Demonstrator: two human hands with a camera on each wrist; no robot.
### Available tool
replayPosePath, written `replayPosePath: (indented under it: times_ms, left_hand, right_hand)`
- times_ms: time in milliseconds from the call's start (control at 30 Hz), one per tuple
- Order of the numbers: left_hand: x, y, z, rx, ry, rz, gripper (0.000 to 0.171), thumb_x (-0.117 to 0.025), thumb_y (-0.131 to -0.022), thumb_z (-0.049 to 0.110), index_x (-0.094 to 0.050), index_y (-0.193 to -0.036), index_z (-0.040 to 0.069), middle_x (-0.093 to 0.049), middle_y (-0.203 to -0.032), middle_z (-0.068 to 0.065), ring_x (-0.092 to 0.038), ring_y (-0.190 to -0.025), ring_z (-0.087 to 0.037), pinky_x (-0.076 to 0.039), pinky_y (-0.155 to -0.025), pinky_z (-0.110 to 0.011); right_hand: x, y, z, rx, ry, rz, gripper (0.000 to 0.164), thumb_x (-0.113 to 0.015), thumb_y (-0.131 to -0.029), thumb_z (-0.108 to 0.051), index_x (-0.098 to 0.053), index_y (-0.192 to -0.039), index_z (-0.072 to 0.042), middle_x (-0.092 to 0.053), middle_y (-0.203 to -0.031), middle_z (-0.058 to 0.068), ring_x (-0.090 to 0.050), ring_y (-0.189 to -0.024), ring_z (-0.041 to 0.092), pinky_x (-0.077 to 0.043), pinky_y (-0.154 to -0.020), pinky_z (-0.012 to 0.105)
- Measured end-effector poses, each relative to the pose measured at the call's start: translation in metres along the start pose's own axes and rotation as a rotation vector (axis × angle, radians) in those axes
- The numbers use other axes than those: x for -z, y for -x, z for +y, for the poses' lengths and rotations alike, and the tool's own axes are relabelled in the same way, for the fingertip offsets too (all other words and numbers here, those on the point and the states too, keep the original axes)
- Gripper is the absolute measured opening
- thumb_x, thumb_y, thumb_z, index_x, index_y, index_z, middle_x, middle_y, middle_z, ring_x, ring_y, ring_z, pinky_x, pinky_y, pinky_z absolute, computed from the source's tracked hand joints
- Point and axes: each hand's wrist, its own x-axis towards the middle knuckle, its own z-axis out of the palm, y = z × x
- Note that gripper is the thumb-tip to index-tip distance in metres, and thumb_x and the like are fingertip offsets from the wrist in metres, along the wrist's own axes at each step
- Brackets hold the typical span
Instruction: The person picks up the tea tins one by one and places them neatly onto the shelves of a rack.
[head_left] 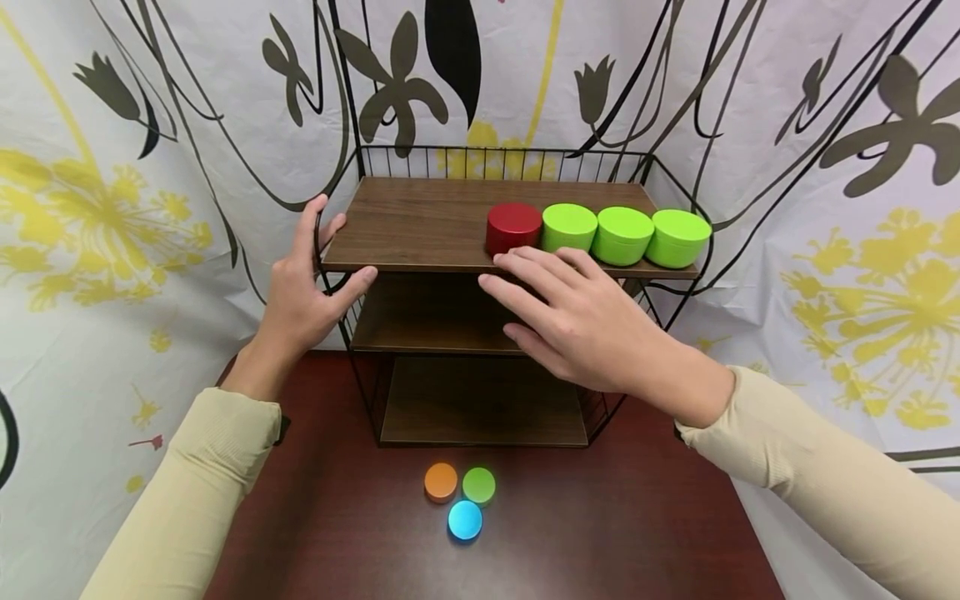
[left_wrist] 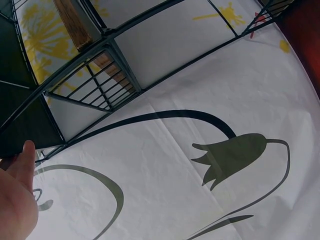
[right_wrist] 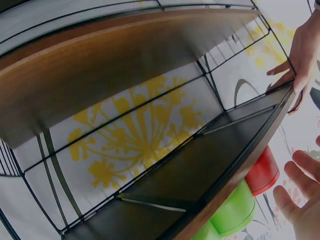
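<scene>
A three-tier wooden shelf (head_left: pixel 420 221) in a black wire frame stands on a dark red table. On its top board a red tin (head_left: pixel 513 227) stands in a row with three green tins (head_left: pixel 622 235). My left hand (head_left: pixel 315 267) holds the board's front left corner, fingers on top and thumb under the edge; the right wrist view shows that left hand (right_wrist: pixel 299 55) too. My right hand (head_left: pixel 540 287) hovers with straight fingers just in front of the red tin, holding nothing. From below, the right wrist view shows the red tin (right_wrist: pixel 262 172) and my fingertips (right_wrist: pixel 300 195) beside it.
Three small round discs lie on the table (head_left: pixel 645 517) before the shelf: orange (head_left: pixel 440 482), green (head_left: pixel 478 485) and blue (head_left: pixel 465 520). A flower-printed white curtain (head_left: pixel 150 208) surrounds the table on three sides. The two lower boards (head_left: pixel 435 321) hold nothing.
</scene>
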Motion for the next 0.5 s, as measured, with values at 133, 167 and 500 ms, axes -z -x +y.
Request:
replayPosePath:
  times_ms: [133,167,500]
  left_hand:
    - [0.0,0.0,0.0,-0.004,-0.006,0.001,0.083,-0.074,-0.088,0.036,-0.029,-0.157,0.021,-0.055,-0.143,-0.004,-0.057,-0.125,-0.029,-0.041,-0.103,-0.049]
    - [0.0,0.0,0.0,-0.004,-0.006,0.001,0.083,-0.074,-0.088,0.036,-0.029,-0.157,0.02,-0.055,-0.143,-0.004,-0.057,-0.125,-0.03,-0.041,-0.103,-0.049]
    - [0.0,0.0,0.0,0.005,-0.003,-0.004,0.084,-0.074,-0.088,0.035,-0.029,-0.156,0.018,-0.055,-0.143,-0.003,-0.057,-0.126,-0.029,-0.041,-0.103,-0.049]
  right_hand:
    - [-0.005,0.007,-0.007,-0.006,-0.024,-0.026,0.05,-0.06,-0.098,-0.027,-0.052,-0.142,-0.006,-0.054,-0.141,0.019,-0.048,-0.131,0.035,-0.039,-0.101,0.053]
    - [-0.007,0.009,-0.008,-0.01,-0.029,-0.037,0.049,-0.059,-0.099,-0.027,-0.052,-0.143,-0.006,-0.053,-0.141,0.018,-0.048,-0.132,0.034,-0.039,-0.101,0.052]
    - [-0.03,0.029,-0.022,-0.017,-0.066,-0.068,0.048,-0.059,-0.099,-0.028,-0.053,-0.142,-0.008,-0.054,-0.142,0.016,-0.048,-0.133,0.032,-0.041,-0.1,0.051]
